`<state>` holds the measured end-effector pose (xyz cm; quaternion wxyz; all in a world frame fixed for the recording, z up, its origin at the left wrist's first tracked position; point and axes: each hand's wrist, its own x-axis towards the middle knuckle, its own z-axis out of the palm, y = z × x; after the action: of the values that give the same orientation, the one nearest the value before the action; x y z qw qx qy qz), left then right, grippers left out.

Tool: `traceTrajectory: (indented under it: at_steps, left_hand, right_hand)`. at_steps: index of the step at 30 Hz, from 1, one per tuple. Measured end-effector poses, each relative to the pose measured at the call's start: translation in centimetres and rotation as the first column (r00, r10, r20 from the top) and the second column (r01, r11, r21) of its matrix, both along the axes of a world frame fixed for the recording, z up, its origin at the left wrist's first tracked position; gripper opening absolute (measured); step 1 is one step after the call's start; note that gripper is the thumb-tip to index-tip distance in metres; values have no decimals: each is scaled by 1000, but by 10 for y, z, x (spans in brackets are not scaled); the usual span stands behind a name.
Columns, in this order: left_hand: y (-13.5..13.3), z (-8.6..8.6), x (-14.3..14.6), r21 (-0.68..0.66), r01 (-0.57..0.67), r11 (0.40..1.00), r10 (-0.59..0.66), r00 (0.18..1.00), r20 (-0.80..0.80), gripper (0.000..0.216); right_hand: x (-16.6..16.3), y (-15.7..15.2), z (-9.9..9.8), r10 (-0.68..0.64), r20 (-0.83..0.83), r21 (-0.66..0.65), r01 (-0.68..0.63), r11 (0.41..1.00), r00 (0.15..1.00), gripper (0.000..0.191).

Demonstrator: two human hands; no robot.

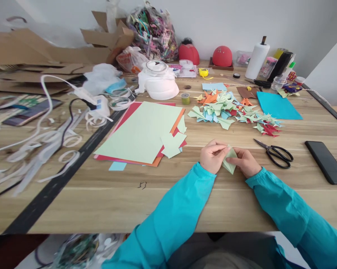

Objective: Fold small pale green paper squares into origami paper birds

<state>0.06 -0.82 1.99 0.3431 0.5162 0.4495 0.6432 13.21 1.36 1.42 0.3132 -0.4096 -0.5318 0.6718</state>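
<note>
Wood-grain tabletop [179, 209] against a pale wall [235, 22]; black strip [59, 172] runs diagonally at left. Left hand [214, 156] and right hand [244, 161], both in turquoise sleeves [179, 205], pinch one small pale-green folded paper piece [229, 166] between them, thumbs and fingers both sides, near the table's front edge; can't tell if it touches the wood. Black-handled metal scissors [270, 148] lie just right of right hand, tips pointing left; black rectangular smartphone [327, 162] further right. Beyond the hands: loose pile of folded paper shapes [219, 106], mostly pale green, some orange, blue, red; bright-blue paper sheet [279, 105] right of it. Left of the hands: stack of coloured paper sheets [137, 130], pale green on top, cut pale-green scraps [172, 145] at its right edge. Back: red dome [222, 56], clear plastic bag [154, 31] full of multicoloured bits.
</note>
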Motion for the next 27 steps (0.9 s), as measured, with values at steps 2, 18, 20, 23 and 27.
traceTrajectory:
  at_steps: [2, 18, 20, 23, 27]
  left_hand:
    - [0, 1, -1, 4, 4, 1000, -4, 1000, 18, 7]
    - [3, 2, -3, -158, 85, 984, -67, 991, 116, 17]
    - [4, -1, -2, -145, 98, 985, -89, 994, 63, 11]
    - [5, -4, -1, -149, 99, 984, -101, 995, -5, 7]
    - [4, -3, -1, -129, 69, 989, -74, 997, -36, 10]
  right_hand:
    - [-1, 0, 2, 26, 10, 19, -26, 999, 1000, 19]
    - [-2, -2, 4, -89, -57, -130, 81, 988, 994, 18]
    - [-3, -2, 5, -106, -85, -149, 92, 984, 991, 18]
    - [-2, -1, 4, -112, -124, -164, 91, 982, 986, 19]
    - [-1, 0, -1, -71, -80, -80, 65, 995, 994, 17]
